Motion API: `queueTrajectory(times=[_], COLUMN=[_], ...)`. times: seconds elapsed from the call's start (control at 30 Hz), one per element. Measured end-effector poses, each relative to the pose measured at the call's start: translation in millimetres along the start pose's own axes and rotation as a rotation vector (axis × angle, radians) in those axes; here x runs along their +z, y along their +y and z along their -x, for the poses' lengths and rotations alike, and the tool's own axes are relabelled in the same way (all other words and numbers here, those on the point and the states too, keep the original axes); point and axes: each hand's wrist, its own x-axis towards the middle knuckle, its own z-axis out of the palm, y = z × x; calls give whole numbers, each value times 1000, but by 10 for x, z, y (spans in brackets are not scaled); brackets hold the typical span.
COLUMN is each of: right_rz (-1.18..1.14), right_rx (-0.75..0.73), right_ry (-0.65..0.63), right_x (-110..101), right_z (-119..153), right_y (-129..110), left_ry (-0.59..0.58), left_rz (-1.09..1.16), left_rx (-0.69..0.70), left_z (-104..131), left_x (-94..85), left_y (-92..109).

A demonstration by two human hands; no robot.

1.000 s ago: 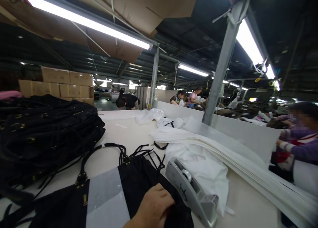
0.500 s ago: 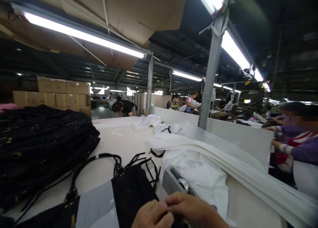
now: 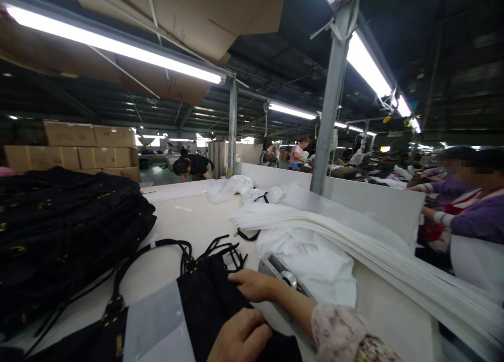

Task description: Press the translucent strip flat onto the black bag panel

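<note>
- You are facing cardboard boxes stacked beyond the table's far left edge.
- White sheets are lying along the right edge.
- A black pile is sitting at the left edge.

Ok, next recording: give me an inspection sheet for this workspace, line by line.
Surface: pale table, mostly covered.
Job's things: black bag lying flat, straps spread toward the far side.
Clutter: pile of black bags; stack of white sheets; grey tape dispenser; white wrapping.
Grips: left hand pressing on the black bag; right hand on its edge.
Cables: nothing seen.
Surroundings: stacked cartons; a person in purple sleeves; others farther back.
</note>
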Motion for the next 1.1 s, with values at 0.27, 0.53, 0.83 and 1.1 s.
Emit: queueTrajectory(times=[0.27, 0.53, 0.83, 1.1], right_rz=[-184, -27, -174, -157], right_rx=[157, -3, 197, 240], right_ry=[-125, 375, 475, 468], right_x=[-217, 383, 454, 427], right_z=[1302, 1264, 1146, 1086], right_y=[111, 666, 841, 883], left_ry=[60, -47, -158, -353], left_rz=[154, 469, 512, 502], left_rx=[-36, -170, -174, -57], left_z=[-46, -76, 90, 75], left_x=[-52, -46, 142, 95], left_y=[30, 88, 41, 53])
